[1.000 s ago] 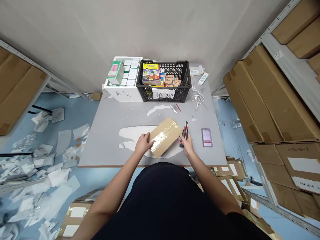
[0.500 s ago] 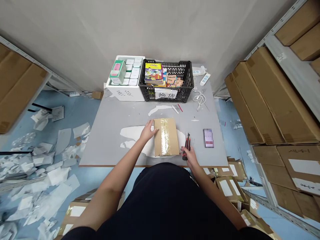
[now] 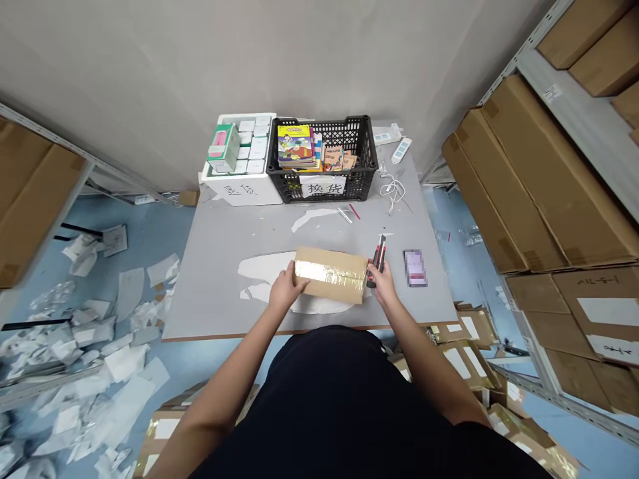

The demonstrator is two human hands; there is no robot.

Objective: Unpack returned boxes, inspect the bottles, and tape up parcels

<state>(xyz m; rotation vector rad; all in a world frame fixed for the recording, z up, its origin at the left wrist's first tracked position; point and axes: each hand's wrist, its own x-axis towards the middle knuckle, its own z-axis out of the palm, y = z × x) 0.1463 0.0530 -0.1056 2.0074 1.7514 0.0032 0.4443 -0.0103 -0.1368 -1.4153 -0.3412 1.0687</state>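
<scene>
A brown cardboard box (image 3: 327, 261), with shiny clear tape along its length, lies crosswise in front of me over white paper scraps (image 3: 262, 266). My left hand (image 3: 285, 290) grips its left end, thumb on top and fingers at the far side. At the right end, my right hand (image 3: 382, 281) is closed around a red and black utility knife (image 3: 378, 256), which points away from me. That hand is right beside the box edge; whether its fingers touch the cardboard I cannot tell. To the right of the knife, a phone (image 3: 415, 268) lies on the table.
At the table's back stand a white foam box (image 3: 252, 189) of small cartons and a black crate (image 3: 372, 159) with books. A white cable (image 3: 394, 193) and power strips (image 3: 401, 151) are at the back right. Shelves of cartons (image 3: 524, 179) flank the right; paper litter (image 3: 114, 359) covers the left floor.
The cardboard box has been turned about a quarter turn, its tape now running left to right. My right hand, with the utility knife, has moved slightly away from me to the box's right end.
</scene>
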